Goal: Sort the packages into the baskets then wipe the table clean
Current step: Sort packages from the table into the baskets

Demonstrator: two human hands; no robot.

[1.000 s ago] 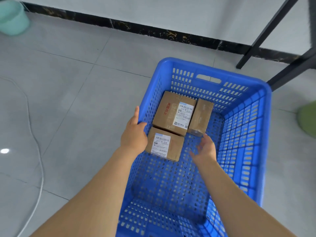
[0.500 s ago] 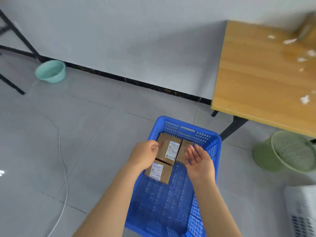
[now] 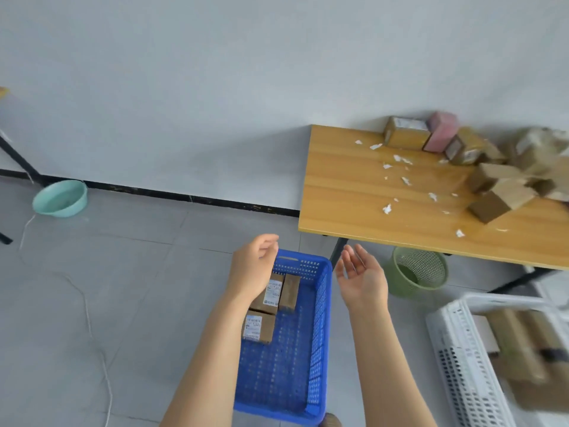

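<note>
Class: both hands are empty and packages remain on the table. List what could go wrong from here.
1. The brown cardboard packages lie in a loose heap on the wooden table; pulling one out may topple others to the floor.
2. Wiping may push the white paper scraps off the edge, missing the green mesh bin.
3. The thin white cable trails across the floor left of the blue plastic basket; a step could catch it.

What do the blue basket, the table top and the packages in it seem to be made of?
Blue basket: probably moulded plastic, with perforated walls. Table top: wood or wood-look laminate, showing grain lines. Packages: matte brown cardboard with white paper labels.
</note>
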